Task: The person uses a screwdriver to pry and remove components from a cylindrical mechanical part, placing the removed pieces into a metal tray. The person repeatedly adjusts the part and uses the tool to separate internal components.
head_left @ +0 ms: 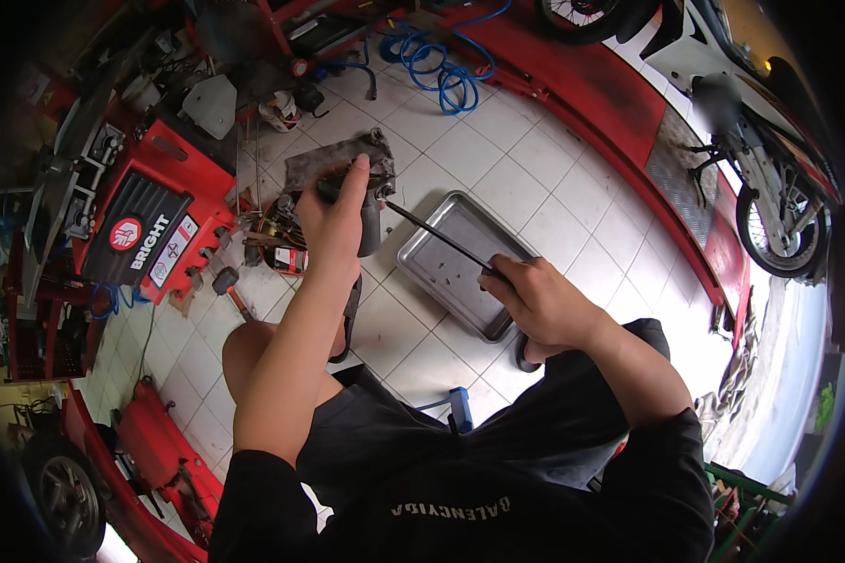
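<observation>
Gripping a dark metal part just upper left of mid-frame, the left hand curls around it. The right hand clasps a slim dark rod slanting toward that part, across a grey metal tray at mid-frame, in which small dark bits lie.

Two hands, one rod, one metal tray, three wheels — possibly more, edges dim
</observation>
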The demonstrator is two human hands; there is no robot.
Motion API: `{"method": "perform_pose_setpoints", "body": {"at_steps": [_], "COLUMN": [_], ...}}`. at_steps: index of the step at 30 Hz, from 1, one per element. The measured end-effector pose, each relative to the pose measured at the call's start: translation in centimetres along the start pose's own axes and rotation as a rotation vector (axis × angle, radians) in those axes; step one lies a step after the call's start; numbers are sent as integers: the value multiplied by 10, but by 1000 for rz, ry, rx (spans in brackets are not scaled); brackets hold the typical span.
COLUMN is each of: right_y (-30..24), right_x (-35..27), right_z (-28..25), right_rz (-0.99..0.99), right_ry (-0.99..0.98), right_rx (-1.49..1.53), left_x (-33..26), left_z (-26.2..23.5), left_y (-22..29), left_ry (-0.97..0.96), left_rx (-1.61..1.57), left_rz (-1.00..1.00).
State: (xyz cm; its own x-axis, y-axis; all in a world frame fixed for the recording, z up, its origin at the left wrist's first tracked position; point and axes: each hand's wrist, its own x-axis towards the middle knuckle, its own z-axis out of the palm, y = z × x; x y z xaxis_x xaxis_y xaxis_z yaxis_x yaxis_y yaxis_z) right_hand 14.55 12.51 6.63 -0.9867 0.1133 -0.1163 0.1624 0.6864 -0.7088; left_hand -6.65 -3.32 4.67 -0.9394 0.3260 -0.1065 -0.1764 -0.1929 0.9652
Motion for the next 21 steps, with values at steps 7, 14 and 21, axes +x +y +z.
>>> {"method": "perform_pose_setpoints", "body": {"at_steps": [7,14,21], "right_y": [-4,-3,-6], "right_x": [-1,1,1], "right_z": [-3,-2,-3], "right_rz": [0,19,45], "right_ry": [32,32,32], "right_rx": [-25,-52,-62], "left_x": [-3,-2,-1], "left_z": [0,1,0], "left_y": [-6,-2,-4], "left_ry": [-17,-27,-26], "left_rx": [9,-4,-7], "left_rz": [52,14,22]}}
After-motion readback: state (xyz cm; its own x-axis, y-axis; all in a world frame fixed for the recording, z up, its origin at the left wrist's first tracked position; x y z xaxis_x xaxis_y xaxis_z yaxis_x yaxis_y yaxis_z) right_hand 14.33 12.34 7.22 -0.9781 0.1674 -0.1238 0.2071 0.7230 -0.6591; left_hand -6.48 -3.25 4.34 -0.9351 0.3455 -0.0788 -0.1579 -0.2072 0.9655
